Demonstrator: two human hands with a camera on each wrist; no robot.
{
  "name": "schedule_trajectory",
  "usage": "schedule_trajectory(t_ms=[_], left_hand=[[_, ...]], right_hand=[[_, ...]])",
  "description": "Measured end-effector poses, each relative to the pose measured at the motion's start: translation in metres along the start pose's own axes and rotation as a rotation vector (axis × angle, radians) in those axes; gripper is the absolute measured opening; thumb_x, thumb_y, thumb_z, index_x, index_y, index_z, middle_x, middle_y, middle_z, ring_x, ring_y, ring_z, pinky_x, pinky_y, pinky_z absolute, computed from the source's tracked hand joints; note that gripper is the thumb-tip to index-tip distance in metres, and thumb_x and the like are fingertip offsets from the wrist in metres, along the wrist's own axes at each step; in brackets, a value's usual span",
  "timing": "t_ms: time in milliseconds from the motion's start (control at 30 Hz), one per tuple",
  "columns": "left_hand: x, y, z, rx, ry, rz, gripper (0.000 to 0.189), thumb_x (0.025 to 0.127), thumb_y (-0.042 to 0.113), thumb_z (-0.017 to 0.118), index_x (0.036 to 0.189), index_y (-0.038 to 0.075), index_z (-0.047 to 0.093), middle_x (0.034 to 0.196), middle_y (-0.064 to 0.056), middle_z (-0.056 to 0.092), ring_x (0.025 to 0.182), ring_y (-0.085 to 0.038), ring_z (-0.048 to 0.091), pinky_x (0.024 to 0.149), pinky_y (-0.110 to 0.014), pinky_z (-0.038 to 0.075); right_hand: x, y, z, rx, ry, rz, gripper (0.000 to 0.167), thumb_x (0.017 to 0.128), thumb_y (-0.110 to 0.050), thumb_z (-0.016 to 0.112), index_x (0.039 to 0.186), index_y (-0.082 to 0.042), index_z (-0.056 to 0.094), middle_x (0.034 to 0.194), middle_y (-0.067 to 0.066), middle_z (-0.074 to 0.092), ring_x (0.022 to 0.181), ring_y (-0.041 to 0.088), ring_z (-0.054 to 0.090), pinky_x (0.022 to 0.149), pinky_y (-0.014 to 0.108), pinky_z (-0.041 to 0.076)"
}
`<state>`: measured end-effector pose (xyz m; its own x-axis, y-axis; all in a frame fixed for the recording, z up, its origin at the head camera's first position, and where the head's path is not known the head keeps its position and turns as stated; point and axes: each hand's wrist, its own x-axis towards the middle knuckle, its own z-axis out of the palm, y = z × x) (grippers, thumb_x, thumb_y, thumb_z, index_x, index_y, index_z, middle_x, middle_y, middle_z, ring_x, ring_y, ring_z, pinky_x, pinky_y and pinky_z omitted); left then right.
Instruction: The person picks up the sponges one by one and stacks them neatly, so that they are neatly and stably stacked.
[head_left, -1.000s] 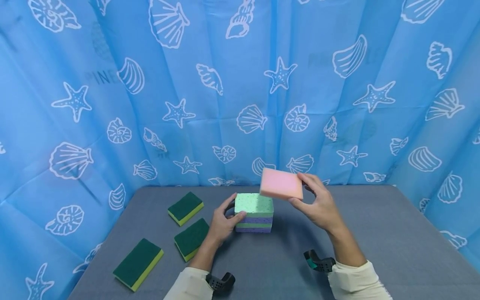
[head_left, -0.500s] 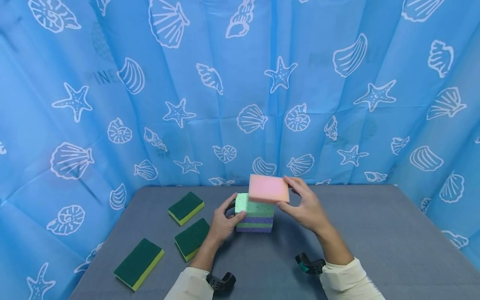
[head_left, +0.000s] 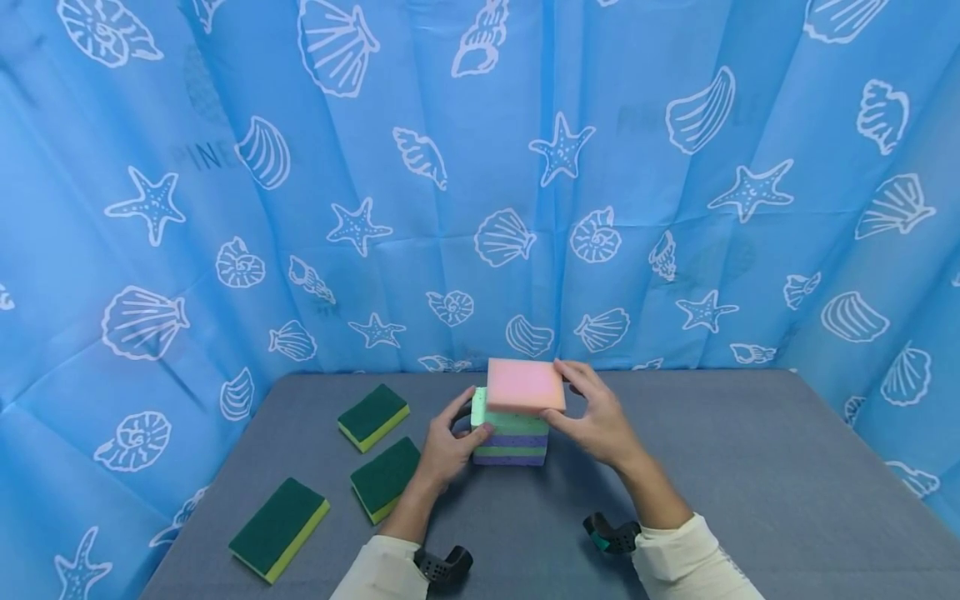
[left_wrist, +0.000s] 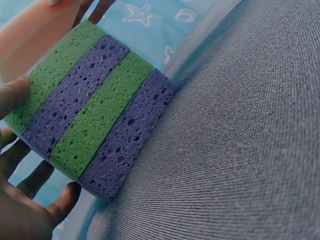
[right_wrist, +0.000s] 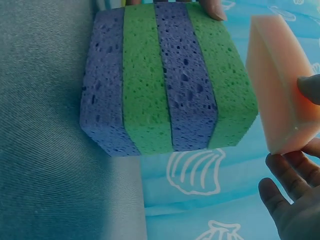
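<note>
A stack of porous sponges [head_left: 510, 450] in alternating purple and green layers stands on the table, a green one on top. My left hand [head_left: 446, 448] holds the stack at its left side, thumb on the front of the top green sponge [left_wrist: 65, 65] and fingers along the side. In my right hand [head_left: 596, 421] a smooth pink sponge [head_left: 525, 385] is pinched by its right end between thumb and fingers. It hangs just above the stack, and the right wrist view shows a gap between the pink sponge [right_wrist: 277, 85] and the green top.
Left of the stack lie three yellow sponges with dark green scouring tops: a rear one [head_left: 372, 415], a middle one [head_left: 386, 475] and a front one [head_left: 277, 529]. A blue shell-print curtain [head_left: 450, 167] hangs behind the grey cloth-covered table [head_left: 750, 475].
My right hand has carried the pink sponge leftward and down, from the stack's upper right to over its top. The left hand and the stack have stayed in place.
</note>
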<state>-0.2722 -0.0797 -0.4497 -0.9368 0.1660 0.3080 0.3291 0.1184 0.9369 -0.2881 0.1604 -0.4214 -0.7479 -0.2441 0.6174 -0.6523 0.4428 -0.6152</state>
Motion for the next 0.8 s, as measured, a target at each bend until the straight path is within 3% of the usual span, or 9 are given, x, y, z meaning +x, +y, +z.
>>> schedule_trajectory(t_ms=[233,467,800], left_hand=[[-0.001,0.001,0.000,-0.007,0.004,0.001,0.064,0.090,0.009,0.070,0.145,-0.001,0.039,0.136,-0.025,0.048,0.123,-0.037,0.046,0.090,-0.047,0.048],[0.000,0.000,-0.001,-0.007,0.000,0.017,0.065,0.090,0.008,0.069,0.146,-0.001,0.038,0.136,-0.026,0.047,0.123,-0.038,0.046,0.087,-0.041,0.050],[-0.001,0.000,-0.001,-0.007,-0.009,0.021,0.065,0.090,0.006,0.069,0.146,-0.003,0.037,0.136,-0.027,0.045,0.124,-0.038,0.045,0.088,-0.044,0.049]], right_hand=[[-0.002,0.003,0.005,-0.006,-0.007,0.019,0.071,0.078,-0.010,0.082,0.137,0.008,0.048,0.129,0.016,0.052,0.115,0.030,0.051,0.089,0.054,0.046],[-0.003,0.004,0.011,-0.011,-0.031,0.027,0.070,0.079,-0.014,0.081,0.138,0.007,0.048,0.131,0.016,0.051,0.116,0.031,0.051,0.089,0.054,0.046],[-0.006,0.009,0.017,-0.012,-0.043,0.018,0.071,0.079,-0.013,0.082,0.137,0.008,0.048,0.131,0.018,0.052,0.115,0.032,0.053,0.088,0.056,0.047]])
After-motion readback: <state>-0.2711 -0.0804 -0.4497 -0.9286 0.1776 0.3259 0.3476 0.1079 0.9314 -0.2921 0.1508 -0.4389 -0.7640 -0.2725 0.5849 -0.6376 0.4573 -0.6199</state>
